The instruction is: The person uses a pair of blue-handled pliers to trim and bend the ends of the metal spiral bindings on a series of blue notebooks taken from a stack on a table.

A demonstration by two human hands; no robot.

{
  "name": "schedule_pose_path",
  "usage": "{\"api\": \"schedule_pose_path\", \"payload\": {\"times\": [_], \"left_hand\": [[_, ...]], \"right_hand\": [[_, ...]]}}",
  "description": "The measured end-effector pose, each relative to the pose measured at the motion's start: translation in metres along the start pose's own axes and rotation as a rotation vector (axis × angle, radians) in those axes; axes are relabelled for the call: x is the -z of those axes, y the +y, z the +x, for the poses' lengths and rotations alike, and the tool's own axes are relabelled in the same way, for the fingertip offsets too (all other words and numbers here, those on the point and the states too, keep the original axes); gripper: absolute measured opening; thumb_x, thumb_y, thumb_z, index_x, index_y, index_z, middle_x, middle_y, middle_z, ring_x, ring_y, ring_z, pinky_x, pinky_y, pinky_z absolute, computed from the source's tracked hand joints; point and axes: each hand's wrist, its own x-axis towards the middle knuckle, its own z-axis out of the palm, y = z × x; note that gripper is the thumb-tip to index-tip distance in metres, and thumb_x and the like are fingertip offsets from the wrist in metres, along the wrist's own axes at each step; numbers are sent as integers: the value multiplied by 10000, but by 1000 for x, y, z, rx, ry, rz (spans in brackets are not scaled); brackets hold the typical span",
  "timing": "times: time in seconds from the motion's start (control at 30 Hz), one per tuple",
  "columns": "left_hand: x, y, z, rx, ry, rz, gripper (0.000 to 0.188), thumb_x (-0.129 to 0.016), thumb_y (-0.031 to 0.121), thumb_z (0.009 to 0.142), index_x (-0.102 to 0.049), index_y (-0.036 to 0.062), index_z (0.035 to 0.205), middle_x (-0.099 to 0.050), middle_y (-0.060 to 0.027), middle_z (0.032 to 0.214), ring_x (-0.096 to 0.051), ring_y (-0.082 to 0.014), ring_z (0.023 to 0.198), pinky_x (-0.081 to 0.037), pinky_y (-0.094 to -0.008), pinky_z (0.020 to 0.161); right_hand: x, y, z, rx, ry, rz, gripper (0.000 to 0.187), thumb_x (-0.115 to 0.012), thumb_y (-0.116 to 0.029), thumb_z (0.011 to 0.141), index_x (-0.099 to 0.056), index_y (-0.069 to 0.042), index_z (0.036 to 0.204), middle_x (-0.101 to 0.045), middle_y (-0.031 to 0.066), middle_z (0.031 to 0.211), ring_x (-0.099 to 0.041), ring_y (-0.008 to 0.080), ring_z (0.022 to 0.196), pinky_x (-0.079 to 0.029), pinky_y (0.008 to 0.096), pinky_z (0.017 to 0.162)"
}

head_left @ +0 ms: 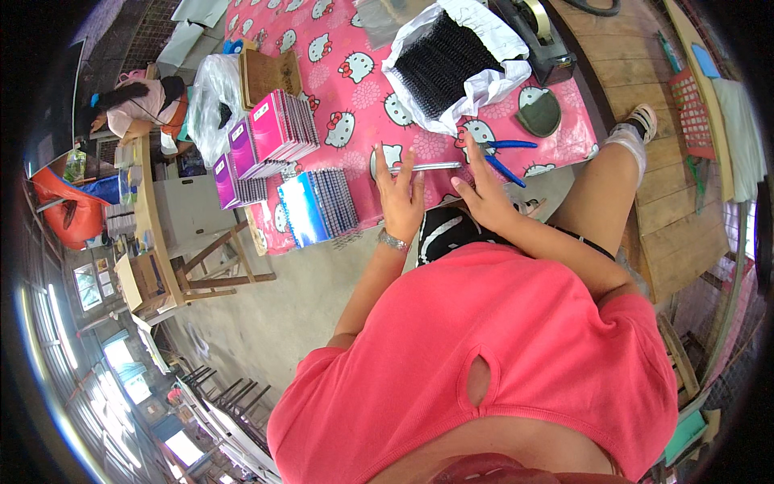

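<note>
A thin silvery rod (426, 167) lies flat and almost level across the near edge of the desk (355, 97), which is covered in a pink cartoon-cat cloth. The left grip (401, 194) rests open over the rod's left end, fingers spread and pointing away from the person. The right grip (482, 187) lies open just beside the rod's right end, its fingertips touching or nearly touching it; which cannot be told.

Hands: left hand (401, 196) and right hand (484, 192) flat on a thin silver rod (429, 167), frame centre.
Table: pink cartoon-print cloth (347, 89); notebook stacks (284, 129) upper left.
</note>
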Motion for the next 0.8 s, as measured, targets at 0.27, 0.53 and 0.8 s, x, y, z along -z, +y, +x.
{"api": "schedule_pose_path", "payload": {"times": [0.27, 0.53, 0.8], "left_hand": [[-4, -4, -1, 63, 12, -67, 530, -652, 61, 861, -522, 118, 1372, -216, -235, 1534, -383, -398, 1309, -373, -461, 1061], [-11, 6, -5, 18, 34, -30, 526, -645, 79, 861, -532, 150, 1369, -207, -253, 1535, -256, -419, 1399, -276, -487, 1120], [-32, 25, -7, -66, 54, 269, 367, -629, 202, 888, -595, 162, 1251, -450, -102, 1413, -268, -403, 1395, -33, -600, 1147]], "right_hand": [[26, -31, 1, -67, -342, -502, 860, -639, -155, 825, -145, 8, 1509, -184, 239, 1562, -312, 405, 1391, -404, 419, 1052], [-6, -11, -8, -129, -98, -75, 971, -617, -196, 854, 67, -19, 1520, -148, 274, 1561, -260, 411, 1415, -370, 412, 1076], [17, 0, -10, 66, -182, 84, 777, -542, -355, 958, -148, 27, 1508, -212, 259, 1551, -251, 371, 1436, -271, 391, 1143]]}}
